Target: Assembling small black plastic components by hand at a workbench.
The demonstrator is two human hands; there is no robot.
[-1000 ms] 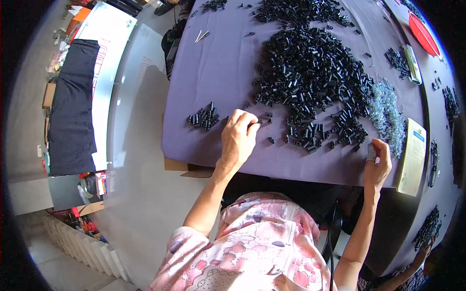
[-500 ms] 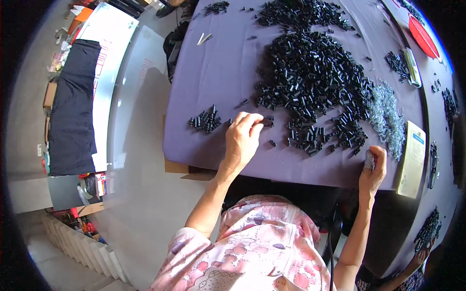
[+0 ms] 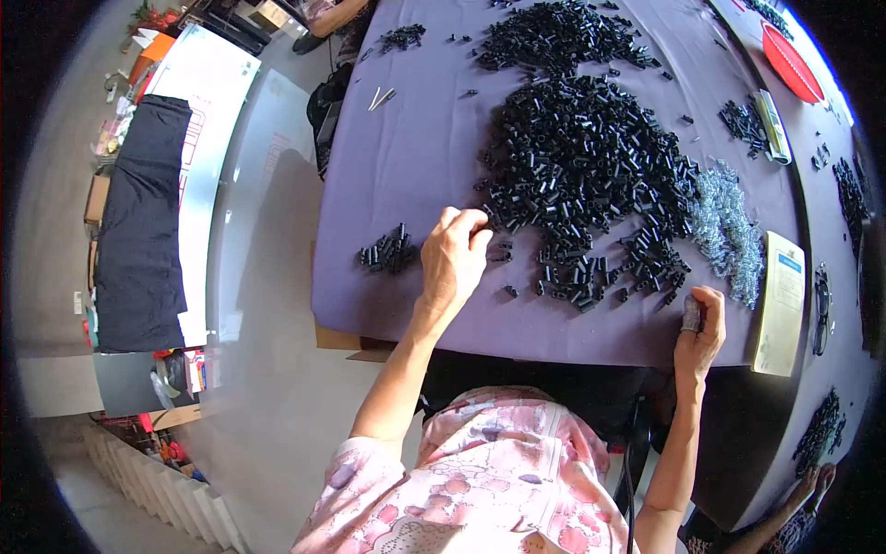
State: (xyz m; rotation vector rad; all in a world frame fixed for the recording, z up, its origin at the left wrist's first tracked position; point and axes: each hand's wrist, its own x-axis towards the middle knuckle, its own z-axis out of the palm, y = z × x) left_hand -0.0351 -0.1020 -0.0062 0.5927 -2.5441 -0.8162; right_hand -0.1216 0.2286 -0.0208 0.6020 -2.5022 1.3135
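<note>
- Lightly, we'd handle these pieces (image 3: 511,292) best by fingertip.
- Our left hand (image 3: 452,254) has fingertips together at the left edge of the black pile (image 3: 591,157) (on a piece? We cannot tell).
- Our right hand (image 3: 701,334) curls near the clear pile (image 3: 729,226), grip unclear.

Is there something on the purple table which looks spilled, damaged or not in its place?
Nothing looks clearly damaged or spilled. Slightly odd: thin pale sticks lie alone near the left edge of the table, apart from the heaped black pieces.
</note>
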